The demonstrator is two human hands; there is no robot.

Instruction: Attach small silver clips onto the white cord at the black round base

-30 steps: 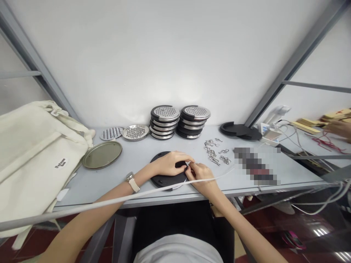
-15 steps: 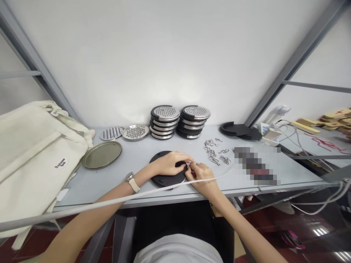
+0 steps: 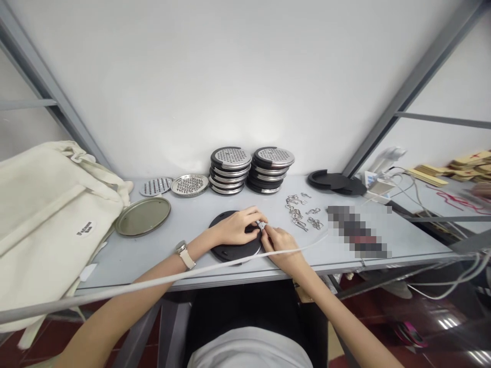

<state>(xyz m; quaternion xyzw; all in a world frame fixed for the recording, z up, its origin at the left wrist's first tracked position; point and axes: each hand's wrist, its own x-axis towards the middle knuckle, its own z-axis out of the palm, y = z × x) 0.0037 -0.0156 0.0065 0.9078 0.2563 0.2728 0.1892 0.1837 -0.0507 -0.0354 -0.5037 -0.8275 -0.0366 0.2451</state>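
A round black disc [image 3: 235, 252] lies near the table's front edge, partly under my left hand [image 3: 240, 227]. The fingers of that hand are curled over the disc's right side, pinching at a small silvery metal piece [image 3: 261, 225]. My right hand [image 3: 282, 247] closes its thumb and forefinger on the same piece from the right. Fingers cover most of it, so its shape is hard to make out. To the right lie several metal clips [image 3: 294, 213]. Behind the disc stand two stacks of black-rimmed grater discs, a left one [image 3: 230, 171] and a right one [image 3: 270, 170].
Two loose grater plates [image 3: 190, 185] and a greenish round lid [image 3: 143, 216] lie left, beside a cream bag [image 3: 49, 225]. Black round holders [image 3: 330, 181] and a power strip [image 3: 378, 185] are at the right. A white cable [image 3: 215, 268] crosses in front. Another person's hand shows far right.
My left fingers have lifted and spread slightly, showing more of the metal piece. My right hand has shifted a little. Another person's hand has appeared at the far right edge.
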